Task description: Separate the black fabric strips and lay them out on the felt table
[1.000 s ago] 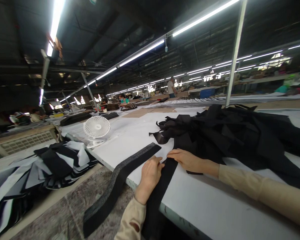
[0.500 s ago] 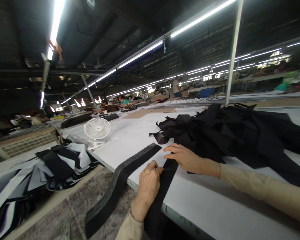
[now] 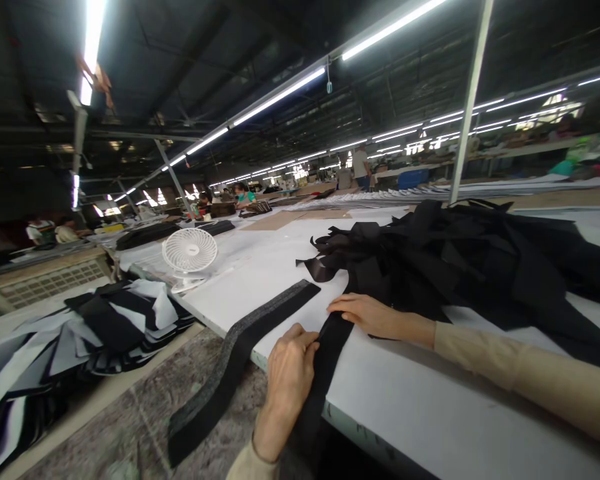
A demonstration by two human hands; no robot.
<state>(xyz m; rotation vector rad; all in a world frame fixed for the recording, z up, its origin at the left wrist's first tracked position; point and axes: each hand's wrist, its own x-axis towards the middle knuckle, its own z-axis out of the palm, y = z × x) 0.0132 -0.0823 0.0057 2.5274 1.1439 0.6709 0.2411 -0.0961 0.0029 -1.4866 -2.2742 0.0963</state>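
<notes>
Black fabric strip drapes over the edge of the white surface, its upper end pinched in a narrow grip by the left hand. Right hand lies flat and open just beside that end, near a heaped pile of black fabric pieces. Grey-faced strip runs just left of the pinched strip, over the same edge

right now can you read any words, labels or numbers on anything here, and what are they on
No text can be read clearly anywhere in this view.
The small badge on the white desk fan is too small and blurred to read.
</notes>
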